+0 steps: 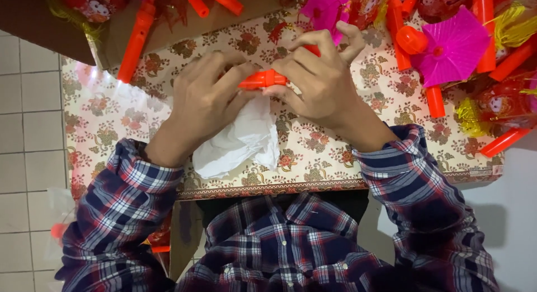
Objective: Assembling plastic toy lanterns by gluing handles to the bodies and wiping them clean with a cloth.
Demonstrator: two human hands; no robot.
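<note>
1. The left hand lies palm down over the patterned table cover, knuckles up, with the wrist coming out of a plaid sleeve at lower left. Its fingers are bent and pressed together, closed round the left end of a short orange tube.
2. A crumpled white cloth lies under the heel of that hand, bunched between palm and table; how much of it the hand grips cannot be told.
3. The orange tube sits level between the two hands, near the middle of the table, with only its middle part and a raised ring showing.
4. The right hand comes in from the lower right, wrist angled, fingers curled. Its thumb and first fingers pinch the tube's right end, while the outer fingers lift up and spread a little.
5. One tube is in hand. At least three more orange tubes lie at upper left, and about six at upper right.
6. Two pink pleated paper fans show, one partly behind the right hand's fingers.
7. Red plastic lanterns with yellow tassels crowd the right edge, overlapping the loose tubes.
8. White floor tiles lie left of the table.
</note>
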